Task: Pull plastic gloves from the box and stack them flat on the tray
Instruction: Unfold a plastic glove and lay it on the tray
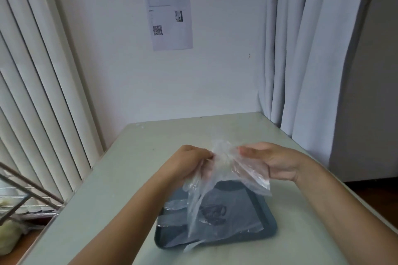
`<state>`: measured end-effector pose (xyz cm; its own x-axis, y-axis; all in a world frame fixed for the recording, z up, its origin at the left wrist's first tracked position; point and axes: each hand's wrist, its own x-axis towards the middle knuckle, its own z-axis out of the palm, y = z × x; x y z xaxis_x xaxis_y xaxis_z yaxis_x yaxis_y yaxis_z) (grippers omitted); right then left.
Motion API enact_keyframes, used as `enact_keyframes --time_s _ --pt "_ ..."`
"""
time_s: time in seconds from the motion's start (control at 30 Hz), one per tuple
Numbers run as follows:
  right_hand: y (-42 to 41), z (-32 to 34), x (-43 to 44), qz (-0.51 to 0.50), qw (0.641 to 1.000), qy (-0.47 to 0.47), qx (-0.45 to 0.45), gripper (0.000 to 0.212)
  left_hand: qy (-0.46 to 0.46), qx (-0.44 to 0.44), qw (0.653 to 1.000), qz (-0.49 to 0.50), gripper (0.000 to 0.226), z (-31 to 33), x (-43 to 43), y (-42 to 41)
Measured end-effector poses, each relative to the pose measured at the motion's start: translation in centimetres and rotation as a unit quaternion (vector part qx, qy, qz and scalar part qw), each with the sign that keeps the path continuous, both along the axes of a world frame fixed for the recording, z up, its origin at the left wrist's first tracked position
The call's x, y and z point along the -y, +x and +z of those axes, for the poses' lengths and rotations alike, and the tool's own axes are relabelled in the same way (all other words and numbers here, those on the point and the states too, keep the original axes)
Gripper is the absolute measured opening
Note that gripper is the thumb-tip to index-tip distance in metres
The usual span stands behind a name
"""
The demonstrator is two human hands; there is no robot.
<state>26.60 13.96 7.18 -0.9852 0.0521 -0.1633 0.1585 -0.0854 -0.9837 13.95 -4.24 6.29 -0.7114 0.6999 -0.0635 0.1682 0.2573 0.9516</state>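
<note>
Both hands hold up a crumpled clear plastic glove (224,170) above the dark grey tray (271,225). My left hand (189,161) pinches its left side with curled fingers. My right hand (273,161) grips its right side, palm toward me. The glove hangs down between them, and its lower end reaches the tray. Flat clear gloves (237,217) lie on the tray, with fingers sticking out to the left. The glove box is not in view.
The tray sits on a pale green table (120,189) against a white wall. Vertical blinds hang at the left, grey curtains at the right. A wire rack (25,196) stands beyond the table's left edge.
</note>
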Motion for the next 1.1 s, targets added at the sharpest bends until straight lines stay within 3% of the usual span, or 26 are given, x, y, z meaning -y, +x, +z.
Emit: enact_keyframes --time_s 0.07,0.13,0.23,0.27,0.43,0.57,0.63,0.77,0.87,0.93,1.0,1.1 --pt "-0.1 -1.9 0.4 0.015 0.995 -0.098 0.029 0.065 -0.014 0.019 1.000 0.000 0.024 0.0 0.6 -0.3" --pt "-0.4 -3.6 1.3 -0.039 0.980 -0.192 0.044 0.057 -0.048 0.002 0.999 -0.007 0.025 -0.2 1.1 -0.5" --pt "-0.6 -5.4 1.8 -0.150 0.943 -0.295 0.035 0.016 -0.094 -0.008 0.994 -0.048 0.022 -0.6 1.8 -0.5" --pt "-0.7 -5.6 2.0 -0.173 0.944 -0.280 0.031 0.006 -0.116 -0.009 0.991 -0.065 0.020 -0.7 2.1 -0.6" --pt "-1.2 -7.9 2.8 -0.213 0.977 0.001 -0.021 0.015 -0.203 -0.042 0.976 -0.063 0.021 -2.6 2.8 -2.5" --pt "-2.1 -10.3 2.7 -0.252 0.952 0.176 0.006 0.014 -0.275 -0.030 0.961 -0.022 0.009 -4.8 2.7 -3.7" --pt "-2.5 -11.6 2.9 -0.244 0.938 0.243 0.036 0.014 -0.331 -0.076 0.941 -0.008 0.014 -5.7 2.8 -4.0" --pt "-3.1 -13.5 2.7 -0.247 0.923 0.289 0.068 0.011 -0.377 -0.086 0.922 0.025 0.024 -7.1 2.9 -5.1" --pt "-3.4 -13.8 2.4 -0.248 0.908 0.331 0.067 0.009 -0.454 -0.218 0.862 0.051 0.019 -7.2 3.3 -6.1" --pt "-3.6 -14.0 2.3 -0.245 0.903 0.345 0.071 0.009 -0.448 -0.302 0.835 0.102 0.018 -6.9 3.5 -6.3" --pt "-3.7 -14.1 2.2 -0.242 0.899 0.356 0.078 0.011 -0.392 -0.362 0.837 0.122 0.024 -6.3 3.0 -5.2" --pt "-3.8 -14.1 2.2 -0.237 0.896 0.366 0.085 0.014 -0.285 -0.393 0.872 0.059 0.032 -5.9 1.2 -1.9"
